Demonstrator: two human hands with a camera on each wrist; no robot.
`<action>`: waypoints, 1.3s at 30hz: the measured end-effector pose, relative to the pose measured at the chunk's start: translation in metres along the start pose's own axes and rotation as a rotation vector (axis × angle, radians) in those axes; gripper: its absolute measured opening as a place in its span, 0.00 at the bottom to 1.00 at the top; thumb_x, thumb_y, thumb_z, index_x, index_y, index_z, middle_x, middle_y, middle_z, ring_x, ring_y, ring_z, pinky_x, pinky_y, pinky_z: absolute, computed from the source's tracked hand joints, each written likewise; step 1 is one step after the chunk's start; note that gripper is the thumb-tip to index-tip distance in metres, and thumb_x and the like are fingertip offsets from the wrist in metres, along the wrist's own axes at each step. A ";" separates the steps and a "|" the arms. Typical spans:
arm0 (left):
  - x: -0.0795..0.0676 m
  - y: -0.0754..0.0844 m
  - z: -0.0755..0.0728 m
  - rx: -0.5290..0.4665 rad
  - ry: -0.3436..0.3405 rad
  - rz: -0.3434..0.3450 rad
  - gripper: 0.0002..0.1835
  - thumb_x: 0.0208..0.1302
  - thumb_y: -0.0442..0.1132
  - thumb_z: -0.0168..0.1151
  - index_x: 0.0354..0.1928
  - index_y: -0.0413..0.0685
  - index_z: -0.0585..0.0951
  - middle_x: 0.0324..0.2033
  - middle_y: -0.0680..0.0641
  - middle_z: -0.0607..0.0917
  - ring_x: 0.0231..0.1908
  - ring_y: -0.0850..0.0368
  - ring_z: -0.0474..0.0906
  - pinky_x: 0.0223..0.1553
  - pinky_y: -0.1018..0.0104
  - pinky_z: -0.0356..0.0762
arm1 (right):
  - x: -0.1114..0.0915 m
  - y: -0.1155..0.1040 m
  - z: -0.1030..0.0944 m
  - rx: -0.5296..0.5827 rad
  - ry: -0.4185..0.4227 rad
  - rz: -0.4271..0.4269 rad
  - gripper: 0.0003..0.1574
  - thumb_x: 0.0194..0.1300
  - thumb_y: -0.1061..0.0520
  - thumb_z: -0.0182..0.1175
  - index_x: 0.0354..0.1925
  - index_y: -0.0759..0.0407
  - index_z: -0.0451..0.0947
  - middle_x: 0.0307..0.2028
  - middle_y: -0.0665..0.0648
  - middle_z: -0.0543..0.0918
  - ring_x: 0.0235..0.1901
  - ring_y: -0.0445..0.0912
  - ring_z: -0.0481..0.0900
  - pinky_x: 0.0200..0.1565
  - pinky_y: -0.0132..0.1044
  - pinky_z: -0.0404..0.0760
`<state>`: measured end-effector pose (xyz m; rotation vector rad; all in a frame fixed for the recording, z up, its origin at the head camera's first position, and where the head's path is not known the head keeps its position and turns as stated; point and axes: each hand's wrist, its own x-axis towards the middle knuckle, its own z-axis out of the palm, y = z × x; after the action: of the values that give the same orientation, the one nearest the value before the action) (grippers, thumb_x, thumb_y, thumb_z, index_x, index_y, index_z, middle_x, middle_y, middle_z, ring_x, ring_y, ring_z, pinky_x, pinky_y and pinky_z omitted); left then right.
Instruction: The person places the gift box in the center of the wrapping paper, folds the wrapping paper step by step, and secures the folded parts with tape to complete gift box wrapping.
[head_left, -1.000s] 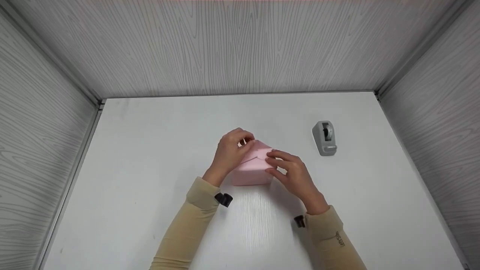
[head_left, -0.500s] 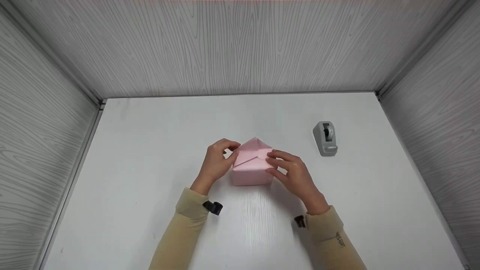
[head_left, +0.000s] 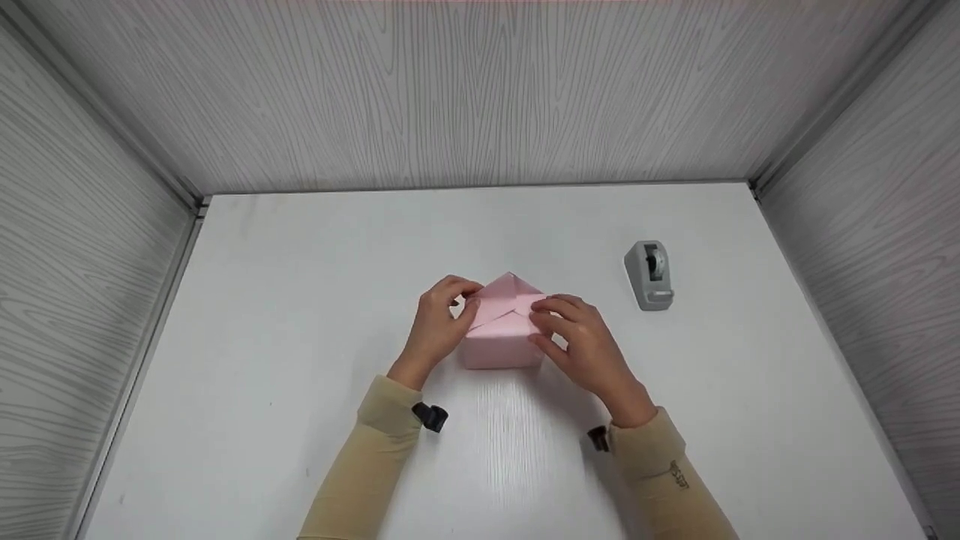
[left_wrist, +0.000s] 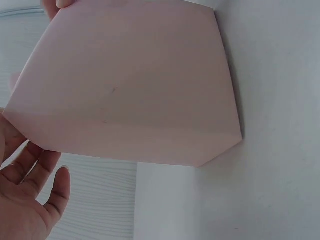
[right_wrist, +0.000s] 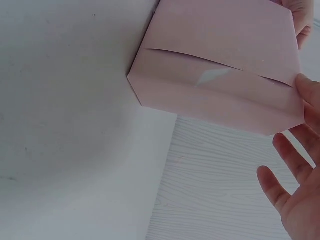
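A box shape in pink paper stands on the table, its top folded into flaps with a raised point at the back. My left hand pinches the top left edge between thumb and fingers. On the opposite side, my right hand holds the top right edge, thumb toward the front and fingers farther back. The left wrist view shows a smooth face of the pink box. In the right wrist view, a seam and a shiny patch that looks like clear tape cross the pink paper. Some fingertips are hidden behind the paper.
A grey tape dispenser with a roll in it stands at the right of the white table. Wood-grain panels rise at the back and both sides. Each wrist wears a small black camera.
My left hand has moved back from the top middle of the pink box to its left edge, uncovering the folded flap and its point. The right hand has stayed nearly still.
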<state>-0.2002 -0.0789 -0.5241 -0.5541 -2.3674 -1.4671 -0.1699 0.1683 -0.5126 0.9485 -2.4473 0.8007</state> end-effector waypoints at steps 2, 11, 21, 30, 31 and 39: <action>-0.001 -0.002 0.001 -0.014 -0.001 0.003 0.07 0.65 0.31 0.62 0.43 0.42 0.84 0.38 0.50 0.83 0.41 0.56 0.77 0.41 0.48 0.77 | 0.001 0.000 -0.001 -0.006 -0.014 0.012 0.15 0.61 0.56 0.70 0.46 0.60 0.85 0.49 0.55 0.81 0.54 0.50 0.74 0.56 0.49 0.72; -0.003 -0.005 0.002 -0.034 -0.015 -0.021 0.08 0.67 0.35 0.62 0.46 0.43 0.83 0.39 0.50 0.82 0.42 0.55 0.76 0.43 0.46 0.76 | 0.010 0.002 -0.004 0.023 0.062 0.011 0.09 0.63 0.58 0.68 0.42 0.60 0.85 0.39 0.55 0.84 0.42 0.50 0.80 0.48 0.47 0.76; -0.002 -0.004 0.003 -0.015 -0.013 0.002 0.07 0.67 0.34 0.62 0.45 0.42 0.83 0.39 0.50 0.82 0.42 0.55 0.76 0.42 0.49 0.76 | 0.024 0.005 -0.005 0.072 0.041 0.132 0.06 0.57 0.64 0.71 0.34 0.59 0.83 0.31 0.52 0.84 0.34 0.47 0.80 0.42 0.45 0.76; -0.003 -0.005 0.003 -0.003 -0.010 0.008 0.07 0.66 0.34 0.63 0.45 0.43 0.83 0.39 0.50 0.81 0.41 0.57 0.76 0.41 0.49 0.77 | 0.038 0.007 0.004 0.099 0.079 0.155 0.22 0.56 0.59 0.73 0.46 0.61 0.75 0.40 0.58 0.77 0.41 0.49 0.76 0.43 0.43 0.76; -0.003 -0.005 0.003 -0.002 -0.009 0.010 0.07 0.66 0.34 0.63 0.44 0.43 0.83 0.39 0.50 0.81 0.41 0.56 0.76 0.41 0.49 0.77 | 0.039 0.007 0.004 0.101 0.080 0.150 0.24 0.57 0.57 0.73 0.48 0.61 0.76 0.43 0.58 0.77 0.44 0.50 0.76 0.46 0.44 0.76; -0.004 -0.003 0.002 0.016 -0.003 0.037 0.06 0.66 0.33 0.63 0.43 0.44 0.83 0.38 0.51 0.81 0.40 0.56 0.77 0.41 0.51 0.77 | 0.054 0.000 0.011 0.177 0.107 0.048 0.16 0.65 0.55 0.66 0.48 0.63 0.81 0.41 0.54 0.85 0.43 0.46 0.82 0.48 0.48 0.76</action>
<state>-0.1982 -0.0790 -0.5293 -0.5936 -2.3556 -1.4314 -0.2087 0.1356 -0.4915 0.8866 -2.3445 1.0712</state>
